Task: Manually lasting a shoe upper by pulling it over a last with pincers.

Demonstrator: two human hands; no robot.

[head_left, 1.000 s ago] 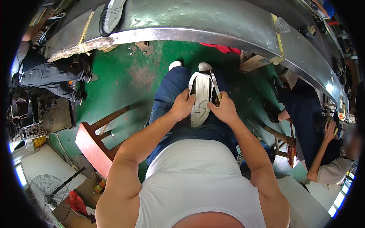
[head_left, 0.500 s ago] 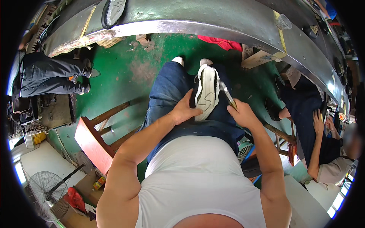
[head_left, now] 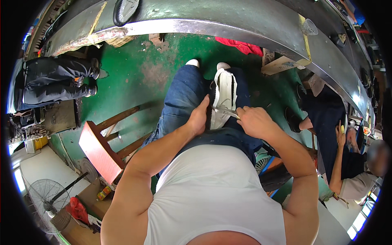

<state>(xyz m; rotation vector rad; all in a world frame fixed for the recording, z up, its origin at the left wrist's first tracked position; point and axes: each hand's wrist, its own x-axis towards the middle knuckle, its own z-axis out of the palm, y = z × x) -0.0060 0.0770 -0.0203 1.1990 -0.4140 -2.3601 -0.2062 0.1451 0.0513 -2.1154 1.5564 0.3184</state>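
Observation:
A shoe upper turned bottom up (head_left: 225, 90), whitish with a black edge, lies across my lap with its toe pointing away from me. My left hand (head_left: 199, 117) is wrapped round its left side, thumb along the edge. In my right hand (head_left: 254, 121) is a pair of metal pliers (head_left: 226, 110), gripped by the handles. Their jaws reach over the near half of the shoe bottom, close to its left edge; whether they pinch any material I cannot make out.
A long metal-topped bench (head_left: 175, 27) curves across the far side, with a black-rimmed sole (head_left: 125, 11) on it. At my left stands a wooden stool (head_left: 99, 152); a fan (head_left: 49, 204) is behind it. A co-worker (head_left: 359, 167) sits at right, another person's legs (head_left: 57, 83) show at left.
The pliers have swung from beside the shoe's right side to across its bottom, near my left hand. My left thumb has shifted from the shoe's bottom to its edge.

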